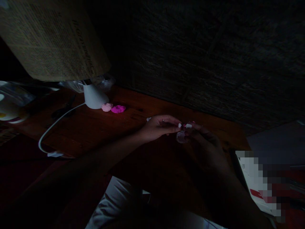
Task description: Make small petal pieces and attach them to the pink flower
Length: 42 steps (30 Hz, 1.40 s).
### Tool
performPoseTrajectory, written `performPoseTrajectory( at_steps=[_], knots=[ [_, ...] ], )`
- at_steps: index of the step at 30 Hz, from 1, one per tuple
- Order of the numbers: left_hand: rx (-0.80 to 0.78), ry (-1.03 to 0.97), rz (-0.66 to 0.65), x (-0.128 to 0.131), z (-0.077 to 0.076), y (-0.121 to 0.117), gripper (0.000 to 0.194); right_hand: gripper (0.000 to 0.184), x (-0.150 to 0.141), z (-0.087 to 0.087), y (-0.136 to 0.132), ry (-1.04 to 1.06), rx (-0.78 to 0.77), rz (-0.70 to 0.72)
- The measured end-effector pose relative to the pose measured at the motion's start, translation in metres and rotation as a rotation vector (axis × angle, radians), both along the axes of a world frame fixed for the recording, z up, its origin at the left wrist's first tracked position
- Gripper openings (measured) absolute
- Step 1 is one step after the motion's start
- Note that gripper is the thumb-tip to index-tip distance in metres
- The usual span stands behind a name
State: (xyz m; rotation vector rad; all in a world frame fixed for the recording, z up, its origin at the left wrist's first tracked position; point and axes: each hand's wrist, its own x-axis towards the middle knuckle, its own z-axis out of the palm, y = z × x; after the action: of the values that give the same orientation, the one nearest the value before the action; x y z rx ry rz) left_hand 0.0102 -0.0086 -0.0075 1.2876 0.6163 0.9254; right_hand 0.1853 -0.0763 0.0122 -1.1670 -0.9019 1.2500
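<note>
The light is dim. My left hand reaches in over the wooden table, thumb and forefinger pinching a small white lump that looks like soft modelling clay. Close by, the fingers of my right hand are closed on another white lump, with a bit of pink showing beside it. Just below the fingertips is a pale, translucent round thing; I cannot tell whether it is held or lies on the table. A light pink clay lump and a magenta clay lump sit together farther left.
A lamp with a newsprint shade stands on a white base at the left, its white cable looping over the table. A white cup-like container is far left. Behind rises a dark brick-patterned wall.
</note>
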Motion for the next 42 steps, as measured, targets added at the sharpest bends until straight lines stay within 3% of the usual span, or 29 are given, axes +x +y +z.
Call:
performPoseTrajectory(
  at_steps=[10, 16, 23, 33, 42],
  knots=[
    [0.011, 0.009, -0.003, 0.0001, -0.0008, 0.0008, 0.037, 0.027, 0.0044, -0.0071, -0.0006, -0.063, 0.094, 0.019],
    [0.023, 0.002, 0.0, 0.0005, -0.002, 0.0018, 0.035, 0.024, 0.003, -0.0037, -0.0027, -0.093, 0.112, -0.044],
    [0.015, 0.008, 0.012, 0.0005, -0.0025, 0.0015, 0.036, 0.013, 0.0022, -0.0048, -0.002, -0.103, 0.106, -0.014],
    [0.025, 0.014, 0.006, -0.0003, -0.0015, 0.001, 0.036, 0.038, 0.0024, -0.0044, -0.0011, -0.05, 0.077, -0.049],
    [0.032, 0.029, 0.002, -0.0007, -0.0036, 0.0023, 0.038, 0.017, 0.0027, -0.0066, -0.0035, -0.085, 0.1, -0.03]
  ],
)
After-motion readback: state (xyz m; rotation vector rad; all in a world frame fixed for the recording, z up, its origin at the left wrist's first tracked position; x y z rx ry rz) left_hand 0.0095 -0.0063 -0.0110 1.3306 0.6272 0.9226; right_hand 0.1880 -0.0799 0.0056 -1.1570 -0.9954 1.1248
